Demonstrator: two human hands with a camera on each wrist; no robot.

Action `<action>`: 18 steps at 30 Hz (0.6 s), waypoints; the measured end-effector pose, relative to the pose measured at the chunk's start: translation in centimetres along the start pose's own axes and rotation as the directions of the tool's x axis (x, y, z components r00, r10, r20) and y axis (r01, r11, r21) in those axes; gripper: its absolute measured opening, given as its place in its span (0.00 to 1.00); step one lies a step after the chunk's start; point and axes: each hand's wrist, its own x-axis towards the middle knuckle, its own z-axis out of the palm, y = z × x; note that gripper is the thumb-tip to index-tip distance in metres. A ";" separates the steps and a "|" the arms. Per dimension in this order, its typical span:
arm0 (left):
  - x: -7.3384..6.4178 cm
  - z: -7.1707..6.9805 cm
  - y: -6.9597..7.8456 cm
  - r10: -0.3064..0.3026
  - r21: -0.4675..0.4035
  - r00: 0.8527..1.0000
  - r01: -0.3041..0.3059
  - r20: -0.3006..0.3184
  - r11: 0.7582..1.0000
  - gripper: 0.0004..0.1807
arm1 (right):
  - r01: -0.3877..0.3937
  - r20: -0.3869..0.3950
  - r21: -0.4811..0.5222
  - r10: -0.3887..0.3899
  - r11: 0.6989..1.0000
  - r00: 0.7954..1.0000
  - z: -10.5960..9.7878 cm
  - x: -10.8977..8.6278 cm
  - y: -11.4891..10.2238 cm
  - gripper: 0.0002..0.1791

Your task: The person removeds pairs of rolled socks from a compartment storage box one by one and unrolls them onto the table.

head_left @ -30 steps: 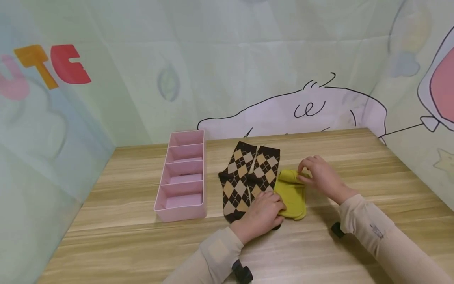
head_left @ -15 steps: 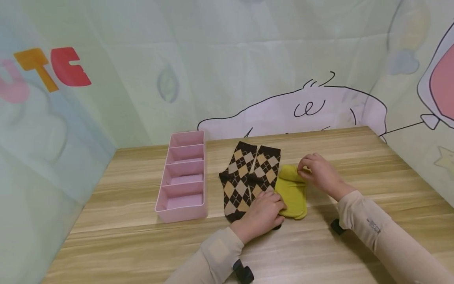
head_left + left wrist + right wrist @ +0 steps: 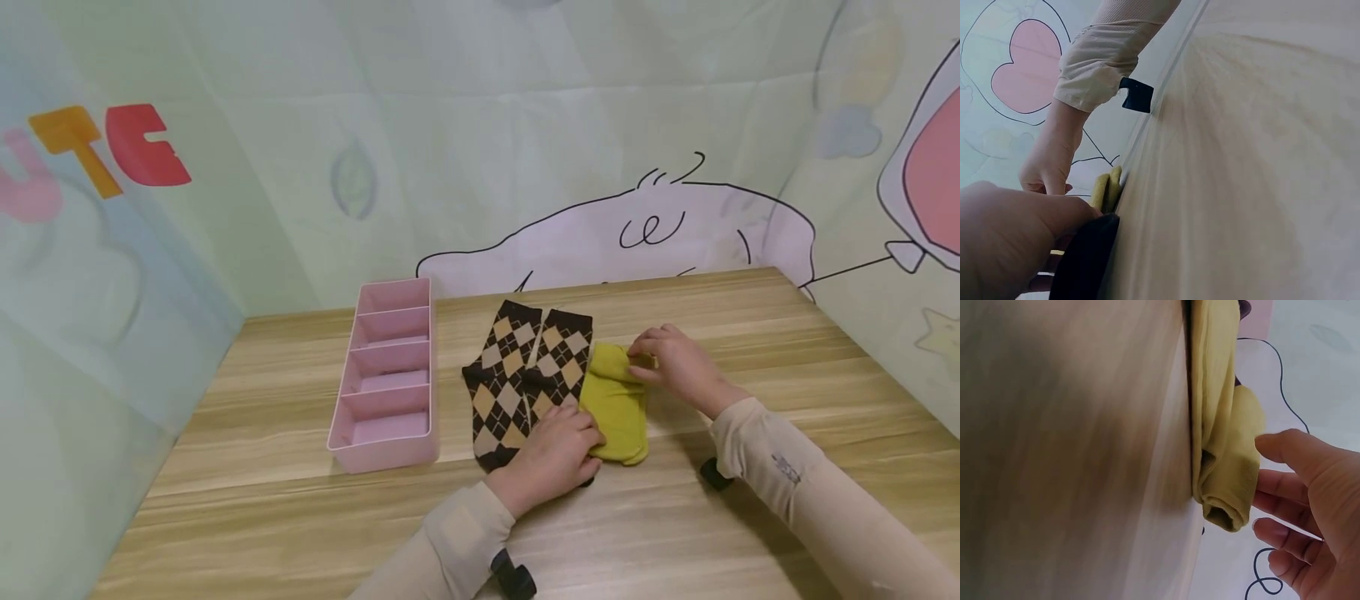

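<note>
Yellow-green socks (image 3: pixel 615 421) lie flat on the table, the far end turned over in a thick roll (image 3: pixel 611 362). At that roll's right end, my right hand (image 3: pixel 684 367) touches it with thumb and fingertips; in the right wrist view the thumb (image 3: pixel 1291 449) and fingers lie along its outer side, not wrapped round it. My left hand (image 3: pixel 551 454) rests on the lower part of the brown argyle socks (image 3: pixel 501 383), its fingertips at the left edge of the yellow-green ones. Part of the argyle toes is hidden under it.
Left of the socks stands a long pink box (image 3: pixel 384 454) with several compartments in a row. The wooden table (image 3: pixel 247 467) meets a printed cloth backdrop (image 3: pixel 480 150) at its far edge. Each wrist carries a small black device (image 3: pixel 513 575).
The rolled end of the yellow-green socks has become wider and lies a little farther back. My right fingers have shifted slightly and loosened on it. My left hand has stayed in place.
</note>
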 end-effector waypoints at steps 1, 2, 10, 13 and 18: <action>0.0 0.0 0.0 0.007 0.003 1.000 -0.007 0.000 1.000 0.14 | -0.007 0.017 -0.007 0.007 1.000 1.000 0.0 0.1 0.0 0.15; -0.1 0.1 0.1 0.017 0.008 1.000 -0.017 0.001 1.000 0.14 | -0.014 0.034 -0.017 0.014 1.000 0.999 0.1 0.1 0.1 0.17; -0.2 0.1 0.4 0.057 0.016 0.998 -0.057 0.005 0.998 0.14 | 0.007 0.097 -0.086 0.001 0.996 0.995 0.3 0.4 0.2 0.24; -0.2 -0.1 0.5 0.061 0.025 0.998 -0.061 0.002 0.998 0.13 | 0.014 0.101 -0.093 -0.005 0.996 0.995 0.3 0.5 0.2 0.23; -0.2 -0.1 0.5 0.059 0.019 0.998 -0.060 0.015 0.998 0.13 | 0.005 0.106 -0.099 0.005 0.995 0.994 0.2 0.7 0.2 0.22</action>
